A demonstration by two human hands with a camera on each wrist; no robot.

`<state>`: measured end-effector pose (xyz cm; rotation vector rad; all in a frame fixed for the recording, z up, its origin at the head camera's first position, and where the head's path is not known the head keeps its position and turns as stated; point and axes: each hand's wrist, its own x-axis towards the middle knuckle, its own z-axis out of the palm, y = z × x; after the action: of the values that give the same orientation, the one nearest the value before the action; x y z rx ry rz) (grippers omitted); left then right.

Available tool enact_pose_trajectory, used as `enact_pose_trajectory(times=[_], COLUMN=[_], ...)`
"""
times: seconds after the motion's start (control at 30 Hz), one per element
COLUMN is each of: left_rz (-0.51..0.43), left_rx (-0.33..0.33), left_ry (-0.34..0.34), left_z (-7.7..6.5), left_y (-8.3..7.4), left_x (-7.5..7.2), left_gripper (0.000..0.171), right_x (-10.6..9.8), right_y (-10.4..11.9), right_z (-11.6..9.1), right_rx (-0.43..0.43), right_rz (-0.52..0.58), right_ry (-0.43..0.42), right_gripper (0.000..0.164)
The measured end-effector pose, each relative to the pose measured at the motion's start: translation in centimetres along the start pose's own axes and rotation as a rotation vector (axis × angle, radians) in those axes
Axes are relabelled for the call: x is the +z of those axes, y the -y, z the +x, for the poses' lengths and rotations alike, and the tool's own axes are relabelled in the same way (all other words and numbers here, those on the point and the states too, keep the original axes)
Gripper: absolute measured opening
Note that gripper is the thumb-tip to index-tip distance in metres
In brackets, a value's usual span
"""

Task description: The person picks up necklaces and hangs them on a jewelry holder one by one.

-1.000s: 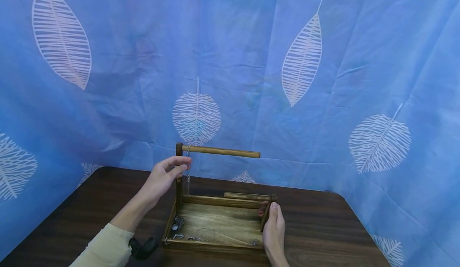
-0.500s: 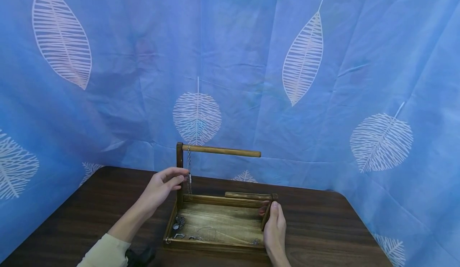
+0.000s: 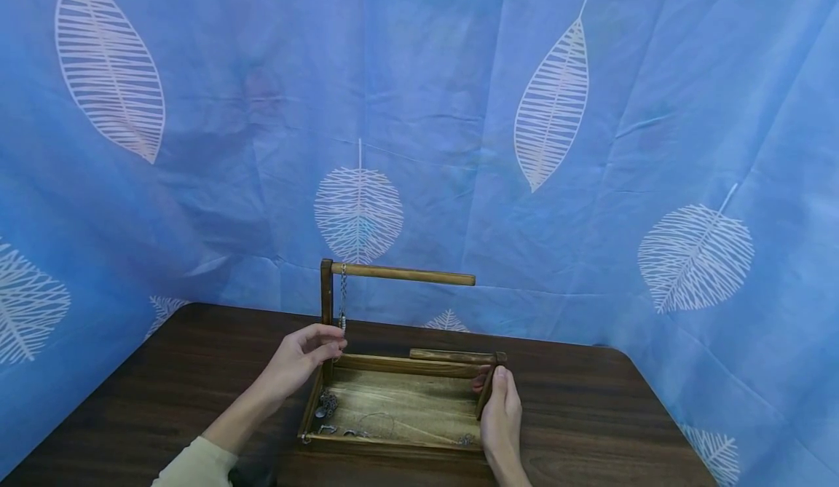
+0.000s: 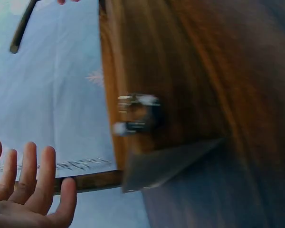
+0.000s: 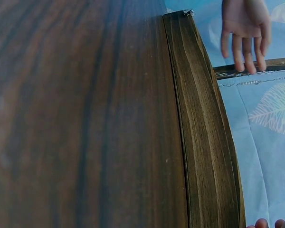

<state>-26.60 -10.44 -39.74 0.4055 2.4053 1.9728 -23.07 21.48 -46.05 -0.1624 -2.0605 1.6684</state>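
Note:
A wooden jewelry stand [image 3: 393,443] has a shallow tray, a tall left post with a long upper bar [image 3: 406,276], and a short right post with a lower bar. A silver chain [image 3: 344,290] hangs from the upper bar near its left end. My left hand [image 3: 295,363] is at the chain's lower part, fingertips right beside it; in the left wrist view this hand's [image 4: 31,190] fingers are extended and spread. With its thumb in front and fingertips behind, my right hand [image 3: 502,414] grips the stand at its short right post [image 3: 483,396].
Inside the tray lie a clump of chain [image 3: 328,403] at the left, small silver pieces [image 3: 328,429] along the front, and another small piece [image 3: 465,440] at front right. A silver ring-like piece [image 4: 137,114] sits at the front left corner. Behind the dark table [image 3: 590,414] hangs a blue leaf-patterned cloth [image 3: 446,108].
My left hand has moved down along the hanging chain, from near the upper bar to its lower part. My right hand has stayed on the stand.

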Motion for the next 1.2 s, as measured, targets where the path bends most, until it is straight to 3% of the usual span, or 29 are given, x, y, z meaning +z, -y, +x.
enact_pose_trajectory(times=[0.1,0.33,0.57,0.83,0.97,1.2], left_rz=[0.103,0.536,0.864,0.983,1.017,1.065], left_rx=[0.050,0.162,0.229,0.321,0.340,0.350], left_ry=[0.016,0.077,0.167,0.233,0.258,0.240], left_z=[0.0,-0.4,-0.4,-0.3,-0.2,0.1], left_y=[1.2,3.1,4.0,4.6,4.9,5.0], left_x=[0.3,1.1,1.5,1.6,1.6,1.7], left_gripper=[0.022,0.019,0.020,0.012,0.019,0.017], right_x=[0.0,0.0,0.0,-0.1,-0.1,0.0], right_y=[0.0,0.2,0.1,0.1,0.2,0.3], right_z=[0.0,-0.1,-0.1,-0.1,-0.1,-0.2], right_rx=[-0.003,-0.001,-0.010,-0.006,-0.001,-0.011], right_rz=[0.000,0.001,-0.015,-0.018,-0.019,-0.010], right_ry=[-0.001,-0.001,0.001,0.004,0.003,-0.003], right_gripper=[0.054,0.055,0.054,0.054,0.055,0.054])
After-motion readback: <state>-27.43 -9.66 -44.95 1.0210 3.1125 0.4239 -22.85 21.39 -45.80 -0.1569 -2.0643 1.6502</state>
